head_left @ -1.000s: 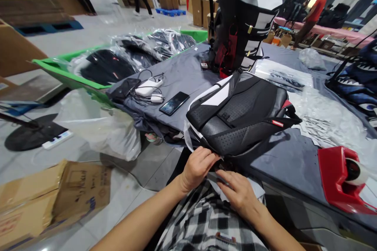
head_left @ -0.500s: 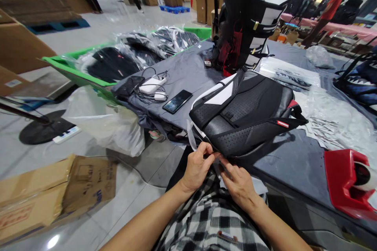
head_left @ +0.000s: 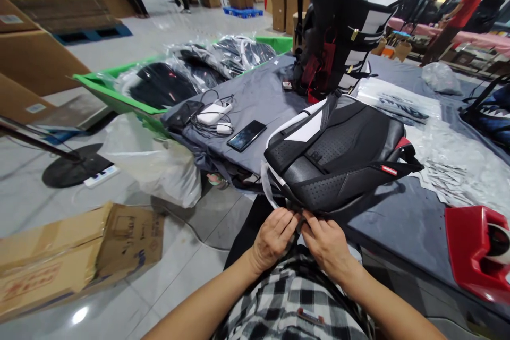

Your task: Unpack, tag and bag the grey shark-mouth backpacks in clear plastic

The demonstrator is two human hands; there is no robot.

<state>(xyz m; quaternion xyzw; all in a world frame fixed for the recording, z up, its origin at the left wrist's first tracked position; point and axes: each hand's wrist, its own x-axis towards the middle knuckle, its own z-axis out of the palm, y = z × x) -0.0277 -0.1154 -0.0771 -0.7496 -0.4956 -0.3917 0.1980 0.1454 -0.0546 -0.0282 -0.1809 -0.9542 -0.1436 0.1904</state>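
Observation:
A black backpack with white and red parts lies back-panel up at the table's near edge. From its left corner a pale, thin strap curves down to the fingers of my left hand, which is closed in a pinch on it. Close beside it, just below the bag's near edge, my right hand is also closed. What its fingertips hold is hidden under the bag's edge and by the fingers.
On the grey-covered table are a phone, a white charger with cables, a tall black backpack and a red tape dispenser. Plastic-wrapped bags fill a green-edged bin. A cardboard box lies on the floor, left.
My fingers have drawn in and curled more under the bag's edge, the right hand's most. The view has shifted slightly, and a distant person's legs have moved.

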